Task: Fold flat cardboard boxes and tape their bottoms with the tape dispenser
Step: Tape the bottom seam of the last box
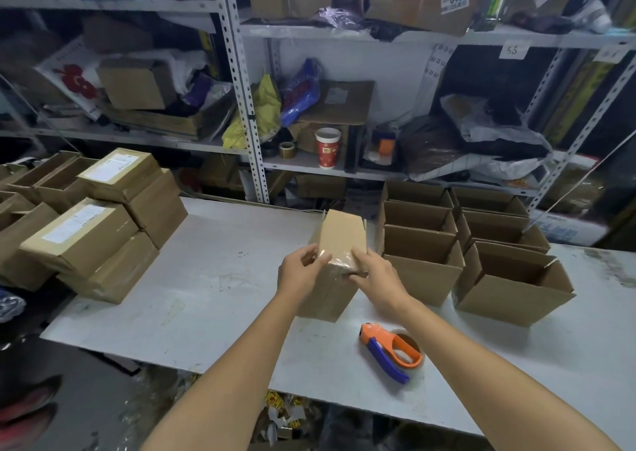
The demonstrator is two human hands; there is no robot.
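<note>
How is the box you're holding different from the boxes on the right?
The held box has its taped end up, held by the left hand and right hand; the right boxes stand untouched, open tops up. The held box is alone; the right boxes sit in rows. Both are brown cardboard.

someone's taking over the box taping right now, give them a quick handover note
Left hand and right hand both grip the box at its near end, where clear tape shows.
Tape dispenser lies on the table by the right forearm, untouched.
Done: open boxes stand in two rows at the right.
Left: probably smooth this tape, set the box with the rows, fold more; no flat boxes in view.
</note>
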